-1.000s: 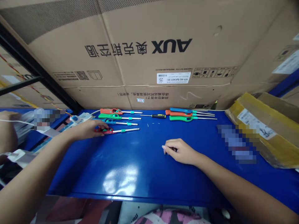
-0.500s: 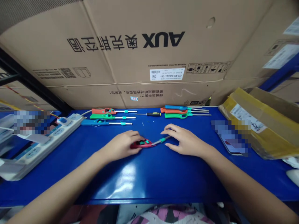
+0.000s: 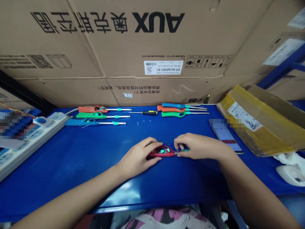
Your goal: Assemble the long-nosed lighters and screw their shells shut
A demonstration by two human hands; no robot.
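- Left hand (image 3: 139, 157) cupped over the red handle of a long-nosed utility lighter (image 3: 160, 152), fingers curved on top, pressing it to the bench
- Right hand (image 3: 195, 146) pinching the lighter's thin metal shaft just ahead of the handle, fingertips (image 3: 177, 147) closed around it, a teal collar (image 3: 184, 149) poking out beside them
- The lighter lies flat and nearly level between the two hands, which almost meet over it; teal pieces show on the red body
- Above the hands, on a blue metal workbench (image 3: 71, 152): a red-orange lighter (image 3: 91, 109), a green lighter (image 3: 90, 115) and a blue lighter (image 3: 82, 122), side by side
- A second trio to the right - blue (image 3: 172, 105), orange (image 3: 170, 109), green (image 3: 172, 114) - lies closely stacked, nozzles pointing right
- Between the groups, a screwdriver with a black-and-yellow handle (image 3: 149, 112); just below it, tiny pale bits (image 3: 143, 121)
- Bench left: a white power strip (image 3: 30, 140), partly blurred out
- Bench right: a smartphone (image 3: 225, 136), partly blurred, beside a parcel wrapped in yellow tape (image 3: 252, 124)
- Behind everything, a large AUX cardboard carton (image 3: 154, 22), printed upside down in this view
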